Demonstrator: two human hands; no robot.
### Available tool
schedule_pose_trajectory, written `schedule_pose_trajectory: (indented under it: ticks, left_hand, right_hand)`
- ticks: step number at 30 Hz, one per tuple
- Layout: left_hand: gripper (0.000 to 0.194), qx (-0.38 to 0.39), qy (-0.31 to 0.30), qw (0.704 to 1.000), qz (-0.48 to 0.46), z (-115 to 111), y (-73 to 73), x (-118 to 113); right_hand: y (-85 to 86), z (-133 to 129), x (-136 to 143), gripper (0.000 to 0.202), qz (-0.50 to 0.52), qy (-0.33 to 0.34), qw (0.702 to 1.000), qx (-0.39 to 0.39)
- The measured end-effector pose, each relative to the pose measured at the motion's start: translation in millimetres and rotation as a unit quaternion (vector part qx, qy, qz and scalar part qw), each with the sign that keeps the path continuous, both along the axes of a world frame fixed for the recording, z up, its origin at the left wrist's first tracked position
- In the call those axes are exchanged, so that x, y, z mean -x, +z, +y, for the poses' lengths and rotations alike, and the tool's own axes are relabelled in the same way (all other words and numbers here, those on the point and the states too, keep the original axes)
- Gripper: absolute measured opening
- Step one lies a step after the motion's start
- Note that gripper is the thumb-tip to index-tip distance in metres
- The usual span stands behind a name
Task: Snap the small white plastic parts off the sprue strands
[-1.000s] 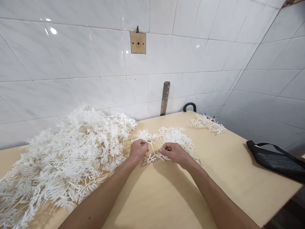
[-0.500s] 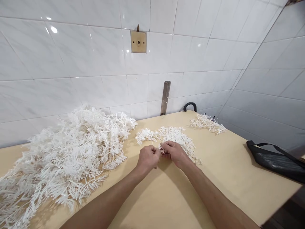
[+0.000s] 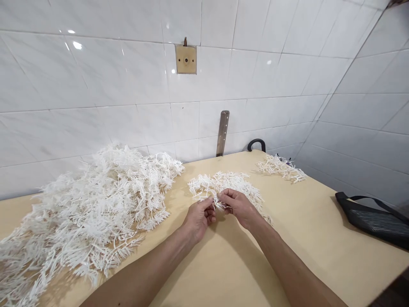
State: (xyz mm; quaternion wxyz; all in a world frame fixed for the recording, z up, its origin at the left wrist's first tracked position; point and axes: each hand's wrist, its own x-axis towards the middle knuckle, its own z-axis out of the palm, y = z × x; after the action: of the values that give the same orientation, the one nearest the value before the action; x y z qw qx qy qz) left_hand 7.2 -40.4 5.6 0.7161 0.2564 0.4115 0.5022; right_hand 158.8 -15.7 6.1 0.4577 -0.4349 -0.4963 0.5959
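Between my hands is a white artificial plant sprig (image 3: 218, 202) with thin branching fronds. My left hand (image 3: 200, 215) pinches its near-left part between thumb and fingers. On the other side my right hand (image 3: 237, 207) is closed on it with thumb and forefinger, the fingertips of both hands close together. Just behind lies a small heap of similar white sprigs (image 3: 238, 183), partly covered by my right hand. To the left spreads a large pile of white artificial foliage (image 3: 105, 209).
A loose bunch of bare white stems (image 3: 281, 167) lies at the table's back right, near a black curved handle (image 3: 256, 143). On the right edge sits a black mesh bag (image 3: 370, 217). A metal strip (image 3: 223, 133) stands against the tiled wall behind the tan table (image 3: 204, 273).
My left hand has turned so its thumb lies on top and its curled fingers show. More of the sprig is visible between my hands. The view has shifted slightly.
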Motion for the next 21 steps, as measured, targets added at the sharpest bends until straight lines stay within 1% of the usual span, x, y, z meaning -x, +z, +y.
schedule_pose_trajectory:
  ticks: [4,7,10,13,16,19,21]
  left_hand:
    - [0.028,-0.023,-0.017,1.0,0.009,1.7,-4.0,1.3]
    - [0.029,-0.022,-0.027,0.999,0.015,0.9,-2.3,1.7]
    - [0.027,-0.02,-0.018,0.999,0.038,0.5,0.5,2.9]
    - [0.029,-0.042,-0.012,0.993,0.108,1.6,3.6,6.6]
    - [0.034,-0.071,-0.021,0.977,0.202,4.2,7.4,13.3]
    - [0.039,-0.102,-0.054,0.958,0.264,7.8,11.4,21.0]
    - [0.041,-0.109,-0.089,0.954,0.265,10.2,13.9,25.3]
  right_hand:
    - [-0.2,-0.7,0.7,0.033,-0.035,-0.002,0.999,-0.034]
    - [-0.2,-0.8,2.0,0.034,-0.048,-0.001,0.998,-0.048]
    - [0.9,-1.3,3.0,0.034,-0.063,-0.005,0.997,-0.051]
    - [1.3,-1.7,2.6,0.034,-0.071,-0.008,0.996,-0.05]
    - [-0.9,-1.1,0.2,0.034,-0.073,0.0,0.996,-0.049]
    - [-3.7,0.4,-3.5,0.032,-0.077,0.009,0.996,-0.039]
    - [-3.9,1.2,-6.1,0.03,-0.081,0.006,0.996,-0.031]
